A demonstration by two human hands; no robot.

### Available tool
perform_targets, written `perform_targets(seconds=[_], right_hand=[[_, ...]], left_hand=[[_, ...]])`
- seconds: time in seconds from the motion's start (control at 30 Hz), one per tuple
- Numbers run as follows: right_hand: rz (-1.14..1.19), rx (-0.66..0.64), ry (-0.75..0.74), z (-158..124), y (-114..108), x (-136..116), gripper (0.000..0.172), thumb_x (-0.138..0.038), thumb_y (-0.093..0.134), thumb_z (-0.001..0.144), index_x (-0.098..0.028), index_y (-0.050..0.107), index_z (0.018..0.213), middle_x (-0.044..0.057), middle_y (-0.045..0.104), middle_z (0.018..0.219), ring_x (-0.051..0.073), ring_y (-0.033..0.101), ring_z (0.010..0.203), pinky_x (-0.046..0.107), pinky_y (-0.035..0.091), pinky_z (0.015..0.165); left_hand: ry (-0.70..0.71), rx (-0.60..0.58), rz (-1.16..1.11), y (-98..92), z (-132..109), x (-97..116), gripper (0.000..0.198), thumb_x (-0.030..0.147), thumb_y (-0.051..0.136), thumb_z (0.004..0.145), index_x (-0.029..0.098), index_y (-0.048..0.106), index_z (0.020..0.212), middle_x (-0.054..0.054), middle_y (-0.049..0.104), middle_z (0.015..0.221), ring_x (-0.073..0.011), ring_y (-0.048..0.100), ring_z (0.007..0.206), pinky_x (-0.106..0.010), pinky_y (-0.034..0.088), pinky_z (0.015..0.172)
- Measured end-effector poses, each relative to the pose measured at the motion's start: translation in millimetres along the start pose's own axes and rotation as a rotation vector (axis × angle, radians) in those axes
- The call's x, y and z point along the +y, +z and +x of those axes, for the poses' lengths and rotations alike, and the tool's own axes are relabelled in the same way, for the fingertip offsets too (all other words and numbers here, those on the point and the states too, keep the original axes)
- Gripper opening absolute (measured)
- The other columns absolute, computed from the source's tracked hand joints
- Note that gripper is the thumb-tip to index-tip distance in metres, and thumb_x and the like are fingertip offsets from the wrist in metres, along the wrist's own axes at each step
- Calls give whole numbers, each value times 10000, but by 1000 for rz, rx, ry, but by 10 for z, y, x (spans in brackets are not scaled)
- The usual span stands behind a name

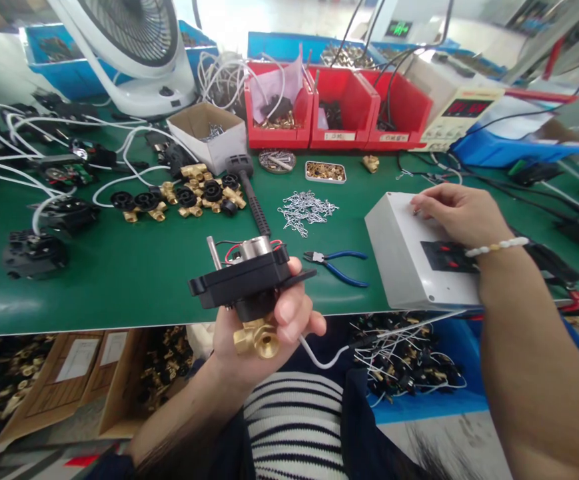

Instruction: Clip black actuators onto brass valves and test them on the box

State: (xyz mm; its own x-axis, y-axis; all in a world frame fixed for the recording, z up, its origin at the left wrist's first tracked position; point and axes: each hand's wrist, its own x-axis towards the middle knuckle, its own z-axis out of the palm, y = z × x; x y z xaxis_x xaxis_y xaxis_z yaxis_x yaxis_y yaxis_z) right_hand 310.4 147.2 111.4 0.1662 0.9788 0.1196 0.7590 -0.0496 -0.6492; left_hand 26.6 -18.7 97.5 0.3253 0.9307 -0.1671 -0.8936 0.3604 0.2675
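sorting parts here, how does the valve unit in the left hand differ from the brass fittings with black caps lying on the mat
The valve unit is held up off the mat in the left hand; the brass fittings lie loose in a cluster on the green mat. The valve unit carries a black plate, a metal cylinder and red and black wires; the brass fittings show only round black caps. It also looks bulkier than any one of them. Both have brass tee bodies with black parts on top.

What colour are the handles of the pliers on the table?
Blue; the pliers show best in the head view, lying on the green table.
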Motion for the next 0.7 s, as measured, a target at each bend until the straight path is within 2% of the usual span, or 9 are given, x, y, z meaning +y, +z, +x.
perform_targets(seconds=[0.13, 0.3, 0.37, 0.53, 0.63, 0.7], right_hand=[[-16, 5, 13, -13, -1, -18, 140, -132, 691, 824, -181, 655, 697, 21, 636, 646, 138, 516, 579, 287, 432, 658], [-36, -5, 11, -1, -10, -5, 118, -138, 690, 834, -172, 662, 725, 25, 638, 673, 131, 519, 600, 280, 408, 659], [-42, -8, 2, 9, -10, 14, 89, -157, 690, 826, -166, 670, 739, 23, 639, 675, 131, 520, 599, 278, 403, 652], [-55, 1, -11, 16, 0, 46, 69, -202, 686, 798, -153, 673, 751, 6, 622, 643, 127, 513, 583, 278, 410, 657], [-62, 0, -22, 15, 5, 45, 64, -199, 686, 791, -154, 668, 748, 1, 610, 632, 122, 504, 581, 283, 412, 669], [-62, -7, -22, 15, 6, 45, 65, -204, 690, 789, -152, 669, 755, 2, 609, 638, 121, 501, 585, 284, 409, 667]], left_hand=[[9, 12, 52, 21, -19, 0, 370, 433, 506, 996, 190, 708, 803, 40, 478, 464, -81, 418, 369, -264, 537, 570], [-1, -70, 24, -19, -23, -7, 272, 328, 556, 985, 173, 731, 848, 33, 540, 494, -70, 473, 398, -247, 555, 620], [-6, -115, 2, -41, -21, -9, 211, 333, 633, 948, 161, 733, 880, 35, 569, 515, -63, 500, 416, -232, 564, 638], [0, -165, -7, -80, -24, -22, 202, 327, 814, 808, 160, 721, 875, 50, 612, 531, -52, 530, 425, -203, 574, 649], [21, -175, 10, -69, -18, -30, 178, 288, 807, 802, 153, 732, 891, 39, 648, 560, -64, 584, 466, -203, 590, 672], [56, -138, 31, -38, -5, -31, 180, 315, 727, 861, 144, 750, 911, -9, 726, 681, -107, 685, 596, -228, 615, 716]])
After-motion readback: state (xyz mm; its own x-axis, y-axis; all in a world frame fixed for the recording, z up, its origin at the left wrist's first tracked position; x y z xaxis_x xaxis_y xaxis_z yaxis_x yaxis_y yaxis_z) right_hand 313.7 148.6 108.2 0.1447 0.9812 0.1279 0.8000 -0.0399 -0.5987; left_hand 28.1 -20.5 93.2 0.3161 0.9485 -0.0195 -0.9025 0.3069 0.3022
